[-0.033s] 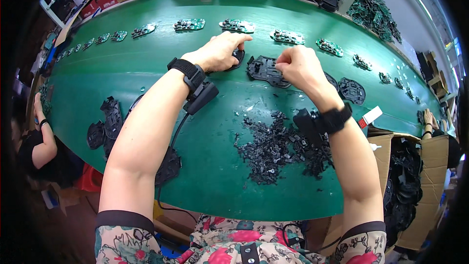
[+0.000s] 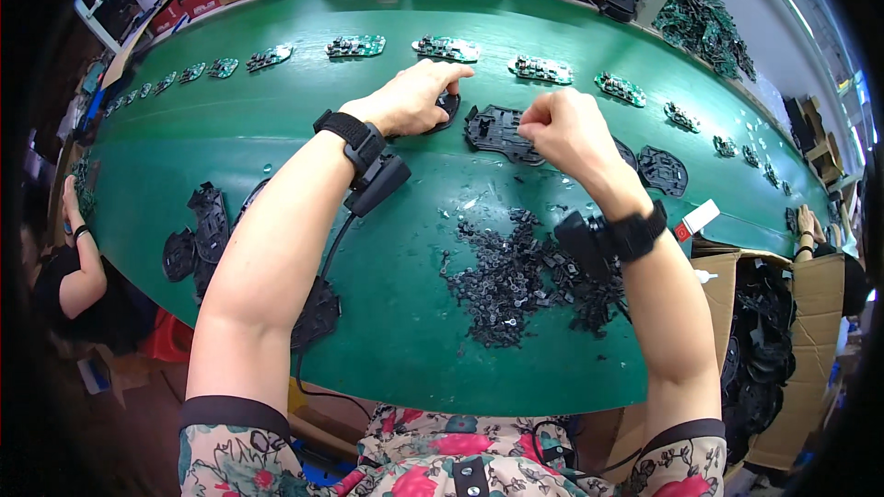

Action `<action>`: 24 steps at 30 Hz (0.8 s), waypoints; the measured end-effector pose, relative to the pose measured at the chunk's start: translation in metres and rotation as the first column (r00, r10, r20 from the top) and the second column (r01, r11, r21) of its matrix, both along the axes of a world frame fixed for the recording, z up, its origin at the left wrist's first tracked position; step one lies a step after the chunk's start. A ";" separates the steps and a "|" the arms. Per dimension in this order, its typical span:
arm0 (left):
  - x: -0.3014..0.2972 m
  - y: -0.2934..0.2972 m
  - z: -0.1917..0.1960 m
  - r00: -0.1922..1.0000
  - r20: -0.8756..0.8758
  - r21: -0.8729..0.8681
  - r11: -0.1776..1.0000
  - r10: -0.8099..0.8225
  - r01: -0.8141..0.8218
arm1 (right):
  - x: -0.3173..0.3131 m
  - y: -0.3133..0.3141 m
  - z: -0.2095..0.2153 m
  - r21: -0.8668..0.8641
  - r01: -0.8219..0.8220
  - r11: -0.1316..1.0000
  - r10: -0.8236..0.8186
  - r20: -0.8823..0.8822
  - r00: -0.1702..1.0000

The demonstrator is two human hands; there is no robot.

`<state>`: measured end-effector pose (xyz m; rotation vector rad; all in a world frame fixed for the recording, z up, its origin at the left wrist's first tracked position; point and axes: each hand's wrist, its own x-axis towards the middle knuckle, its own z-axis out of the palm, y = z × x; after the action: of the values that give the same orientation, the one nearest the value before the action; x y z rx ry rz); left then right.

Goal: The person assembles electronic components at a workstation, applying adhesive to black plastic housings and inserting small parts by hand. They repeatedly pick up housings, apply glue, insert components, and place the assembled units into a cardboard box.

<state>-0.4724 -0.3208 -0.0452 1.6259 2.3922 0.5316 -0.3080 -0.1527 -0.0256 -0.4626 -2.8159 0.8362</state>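
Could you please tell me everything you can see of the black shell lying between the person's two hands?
The shell is a broad, shallow black piece, apparently moulded plastic, with an irregular, notched outline and small raised ribs and posts on its upturned face. It lies roughly flat on the green table, to the right of the left hand. The right hand hides part of its right end; whether the fingers touch it, I cannot tell.

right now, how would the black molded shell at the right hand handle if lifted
The black molded shell is probably stiff, given its raised molded details. It looks shallow and open, so likely light. Broad and lying flat, it seems unlikely to roll.
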 end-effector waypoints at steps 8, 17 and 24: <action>0.017 -0.028 0.007 0.966 -0.164 0.049 0.979 0.202 -0.196 | 0.047 -0.019 -0.013 -0.081 -0.129 0.988 0.138 0.125 0.983; 0.021 -0.066 0.003 0.966 -0.033 0.004 0.966 0.258 -0.258 | 0.056 -0.029 -0.011 -0.036 -0.190 0.981 0.192 0.095 0.977; 0.013 -0.055 -0.005 0.975 -0.037 0.064 0.974 0.218 -0.215 | 0.060 -0.034 -0.009 -0.105 -0.199 0.974 0.210 0.111 0.971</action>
<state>-0.4597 -0.3753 -0.0500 1.4200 2.6285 0.6154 -0.2476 -0.1866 -0.0344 -0.2452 -2.9851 1.0153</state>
